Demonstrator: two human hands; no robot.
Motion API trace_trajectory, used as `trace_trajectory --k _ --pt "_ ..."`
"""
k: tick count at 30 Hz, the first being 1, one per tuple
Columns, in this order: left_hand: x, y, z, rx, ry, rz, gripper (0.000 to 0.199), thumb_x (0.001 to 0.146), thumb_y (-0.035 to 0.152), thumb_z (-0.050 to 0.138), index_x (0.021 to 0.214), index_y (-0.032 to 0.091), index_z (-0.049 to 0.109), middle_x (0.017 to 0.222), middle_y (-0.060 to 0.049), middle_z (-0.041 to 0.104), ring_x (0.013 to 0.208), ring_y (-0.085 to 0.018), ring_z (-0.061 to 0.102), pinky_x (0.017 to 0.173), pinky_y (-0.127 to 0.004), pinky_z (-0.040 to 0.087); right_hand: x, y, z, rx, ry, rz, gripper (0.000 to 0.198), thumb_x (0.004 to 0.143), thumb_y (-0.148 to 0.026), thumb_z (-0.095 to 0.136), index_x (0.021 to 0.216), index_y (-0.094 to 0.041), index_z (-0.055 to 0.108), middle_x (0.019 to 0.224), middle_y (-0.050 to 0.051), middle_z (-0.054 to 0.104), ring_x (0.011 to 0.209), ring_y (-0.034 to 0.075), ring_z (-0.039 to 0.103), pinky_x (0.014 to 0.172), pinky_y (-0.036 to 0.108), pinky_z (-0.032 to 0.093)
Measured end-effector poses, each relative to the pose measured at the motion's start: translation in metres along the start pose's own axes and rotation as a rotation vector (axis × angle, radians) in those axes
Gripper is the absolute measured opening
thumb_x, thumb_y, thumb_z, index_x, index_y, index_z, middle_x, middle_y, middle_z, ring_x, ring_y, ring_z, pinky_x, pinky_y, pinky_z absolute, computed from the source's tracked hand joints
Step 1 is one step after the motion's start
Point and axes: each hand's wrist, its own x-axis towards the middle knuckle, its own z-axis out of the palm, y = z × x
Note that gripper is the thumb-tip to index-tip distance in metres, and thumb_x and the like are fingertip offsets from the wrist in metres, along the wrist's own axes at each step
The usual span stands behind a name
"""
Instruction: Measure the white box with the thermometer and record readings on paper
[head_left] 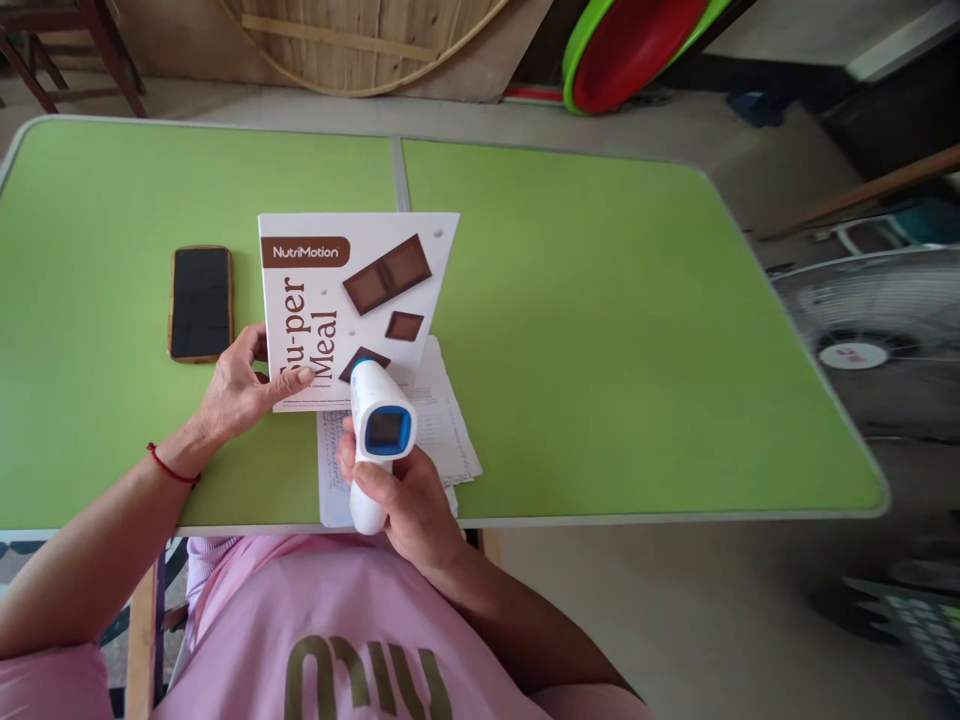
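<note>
My left hand [246, 386] grips the lower left edge of a white and brown box [375, 245] marked NutriMotion, thumb on its printed front. Chocolate pieces are pictured on that face, and the box stands tilted over some papers. Wrapped round the handle of a white infrared thermometer [381, 395] is my right hand [409, 500]. Its blue-rimmed screen looks dark and faces me, while its front end points at the lower part of the box. Sheets of paper [446, 430] with writing lie under both, partly hidden.
A phone [201, 303] in a brown case lies left of the box on the green folding table [637, 350]. Past the table's right edge stands a fan [862, 330]. A red and green plastic piece [626, 50] and a chair [82, 50] are beyond the far edge.
</note>
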Motion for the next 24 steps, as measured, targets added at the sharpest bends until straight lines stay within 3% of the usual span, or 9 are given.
trace_trajectory --k 4,8,13,18,21,24 --pt "0.000 -0.003 0.000 -0.011 0.000 -0.006 0.067 0.068 0.066 0.081 0.109 0.017 0.060 0.108 -0.014 0.071 0.098 -0.034 0.067 0.082 -0.048 0.055 -0.003 -0.008 -0.007 -0.014 0.044 0.024 0.025 0.077 -0.043 0.072 0.089 -0.023 0.064 0.071 -0.002 0.056 0.063 0.013 0.047 0.058 0.028 0.043" --pt "0.001 -0.004 0.001 0.008 0.034 0.041 0.070 0.069 0.064 0.081 0.115 0.016 0.059 0.114 -0.014 0.070 0.104 -0.034 0.066 0.085 -0.048 0.055 0.000 -0.016 -0.025 -0.113 0.192 -0.095 0.019 0.074 -0.037 0.073 0.087 -0.023 0.067 0.069 -0.002 0.057 0.060 0.013 0.048 0.054 0.026 0.044" --pt "0.005 -0.007 0.005 0.150 0.147 0.156 0.071 0.069 0.063 0.079 0.117 0.015 0.058 0.114 -0.015 0.067 0.105 -0.034 0.066 0.087 -0.048 0.056 0.009 -0.018 -0.053 -0.126 0.338 -0.215 0.023 0.076 -0.043 0.074 0.088 -0.023 0.068 0.074 -0.001 0.061 0.065 0.014 0.051 0.056 0.027 0.045" --pt "0.012 -0.014 0.004 0.256 0.169 0.227 0.057 0.075 0.063 0.074 0.102 0.014 0.062 0.116 -0.016 0.066 0.109 -0.033 0.066 0.091 -0.047 0.056 0.021 -0.014 -0.073 -0.145 0.369 -0.276 0.024 0.078 -0.044 0.074 0.091 -0.024 0.067 0.073 -0.002 0.060 0.063 0.013 0.051 0.055 0.026 0.044" --pt "0.020 -0.020 0.001 0.317 0.146 0.273 0.055 0.077 0.064 0.071 0.100 0.015 0.062 0.118 -0.016 0.066 0.118 -0.036 0.061 0.100 -0.051 0.052 0.032 -0.015 -0.082 -0.291 0.390 -0.309 0.029 0.079 -0.046 0.072 0.097 -0.024 0.066 0.080 0.000 0.064 0.067 0.015 0.057 0.060 0.029 0.049" --pt "0.029 -0.025 -0.003 0.375 0.102 0.325 0.058 0.081 0.062 0.068 0.112 0.015 0.060 0.125 -0.017 0.063 0.121 -0.036 0.059 0.103 -0.052 0.050 0.044 -0.016 -0.091 -0.596 0.436 -0.357 0.041 0.077 -0.047 0.072 0.108 -0.022 0.065 0.092 0.005 0.067 0.078 0.020 0.062 0.067 0.035 0.053"
